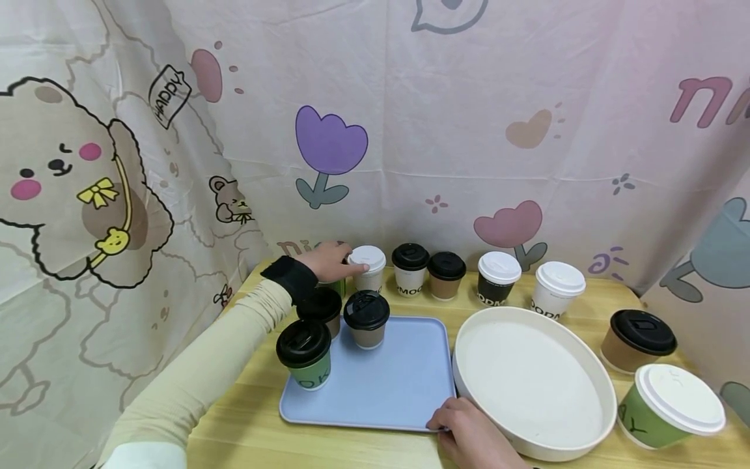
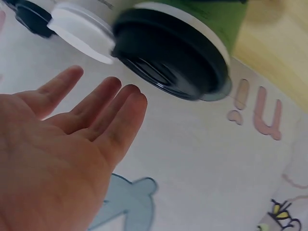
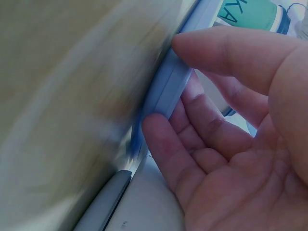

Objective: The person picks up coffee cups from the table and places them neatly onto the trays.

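Note:
My left hand point(image 1: 329, 262) reaches to the back left of the table, fingers outstretched beside a paper cup with a white lid point(image 1: 367, 259). In the left wrist view, its fingertips are just short of a green cup's black lid point(image 2: 168, 53); the head view mostly hides that cup behind the hand. Down at the front right corner of a blue tray point(image 1: 404, 378), my right hand point(image 1: 474, 433) pinches the rim. A green cup point(image 1: 310, 374) and a brown cup point(image 1: 368, 335), both black-lidded, stand on the tray; another black-lidded brown cup point(image 1: 319, 305) is at its back left.
A round white tray point(image 1: 533, 378) lies right beside the blue one. Along the back stand lidded cups: white point(image 1: 409, 280), brown point(image 1: 445, 286), black point(image 1: 493, 290) and white point(image 1: 553, 299). To the right are a brown cup point(image 1: 629, 348) and a green cup point(image 1: 656, 413). A printed curtain point(image 1: 422, 130) hangs behind.

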{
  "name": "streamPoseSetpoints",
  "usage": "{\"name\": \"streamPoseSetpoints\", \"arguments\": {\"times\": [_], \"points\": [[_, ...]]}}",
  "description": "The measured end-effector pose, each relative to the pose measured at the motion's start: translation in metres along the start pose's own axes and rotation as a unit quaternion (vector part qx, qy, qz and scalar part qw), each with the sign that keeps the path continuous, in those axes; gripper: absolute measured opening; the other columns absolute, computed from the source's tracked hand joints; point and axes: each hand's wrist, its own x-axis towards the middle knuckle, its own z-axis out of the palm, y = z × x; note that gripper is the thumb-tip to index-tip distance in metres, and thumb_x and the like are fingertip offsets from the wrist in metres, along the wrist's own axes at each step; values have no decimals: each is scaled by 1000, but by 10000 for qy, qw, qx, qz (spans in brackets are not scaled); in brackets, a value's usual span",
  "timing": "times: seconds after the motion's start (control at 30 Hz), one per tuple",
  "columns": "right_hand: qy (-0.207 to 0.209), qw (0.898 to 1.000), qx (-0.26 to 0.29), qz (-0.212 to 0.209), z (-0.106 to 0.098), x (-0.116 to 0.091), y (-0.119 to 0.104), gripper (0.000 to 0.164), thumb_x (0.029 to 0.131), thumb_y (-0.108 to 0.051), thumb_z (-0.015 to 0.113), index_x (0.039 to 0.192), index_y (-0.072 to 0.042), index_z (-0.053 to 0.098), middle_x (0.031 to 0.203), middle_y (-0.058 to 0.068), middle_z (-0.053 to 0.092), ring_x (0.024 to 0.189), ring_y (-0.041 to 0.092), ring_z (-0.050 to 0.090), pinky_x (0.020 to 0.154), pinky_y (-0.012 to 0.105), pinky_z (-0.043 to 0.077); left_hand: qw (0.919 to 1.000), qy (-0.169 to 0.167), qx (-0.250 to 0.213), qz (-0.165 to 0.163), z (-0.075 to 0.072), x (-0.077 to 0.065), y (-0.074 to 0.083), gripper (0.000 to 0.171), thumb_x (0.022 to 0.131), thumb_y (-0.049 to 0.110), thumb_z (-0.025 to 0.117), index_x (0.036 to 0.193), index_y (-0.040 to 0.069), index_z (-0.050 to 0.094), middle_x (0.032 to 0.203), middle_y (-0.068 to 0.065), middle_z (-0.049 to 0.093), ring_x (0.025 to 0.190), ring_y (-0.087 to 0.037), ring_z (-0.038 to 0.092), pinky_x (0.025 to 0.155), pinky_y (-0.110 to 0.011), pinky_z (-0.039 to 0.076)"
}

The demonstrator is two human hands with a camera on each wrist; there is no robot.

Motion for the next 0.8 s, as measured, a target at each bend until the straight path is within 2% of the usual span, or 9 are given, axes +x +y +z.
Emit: {"name": "streamPoseSetpoints", "arguments": {"times": [0.13, 0.27, 0.53, 0.63, 0.8], "points": [[66, 10000, -18, -54, 2, 0, 1, 15, 81, -3, 81, 88, -16, 79, 84, -12, 64, 82, 6, 59, 72, 29, 52, 9996, -58, -261, -75, -4, -1, -12, 78, 103, 57, 50, 149, -6, 46, 148, -28, 50, 138, -43, 47, 114, -55, 38], [72, 10000, -26, -55, 2, 0, 1, 15, 81, -3, 81, 88, -16, 79, 84, -12, 64, 81, 6, 59, 71, 29, 52, 9993, -159, -300, -123, -7, -3, -19, 79, 104, 53, 49, 152, -9, 41, 154, -31, 43, 144, -45, 40, 117, -55, 33], [33, 10000, -24, -15, 1, 0, 1, 15, 81, -3, 81, 88, -16, 79, 84, -12, 64, 81, 6, 59, 72, 29, 52, 9987, -163, -335, -337, -8, -4, -25, 78, 102, 51, 54, 152, -8, 41, 156, -32, 40, 145, -47, 37, 118, -57, 31], [44, 10000, -34, -34, 1, 0, 0, 15, 81, -3, 81, 88, -16, 79, 84, -12, 64, 81, 6, 59, 72, 28, 52, 9987, -150, -289, -388, -6, -1, -29, 82, 101, 52, 55, 155, -8, 36, 157, -32, 37, 146, -47, 35, 118, -58, 30], [32, 10000, -31, -31, 1, 0, 1, 14, 82, -3, 81, 88, -16, 79, 84, -12, 64, 82, 6, 60, 72, 28, 52, 9978, -317, -162, -558, 0, 5, -35, 90, 99, 57, 57, 159, -3, 29, 160, -32, 32, 148, -49, 32, 118, -59, 29]]}}
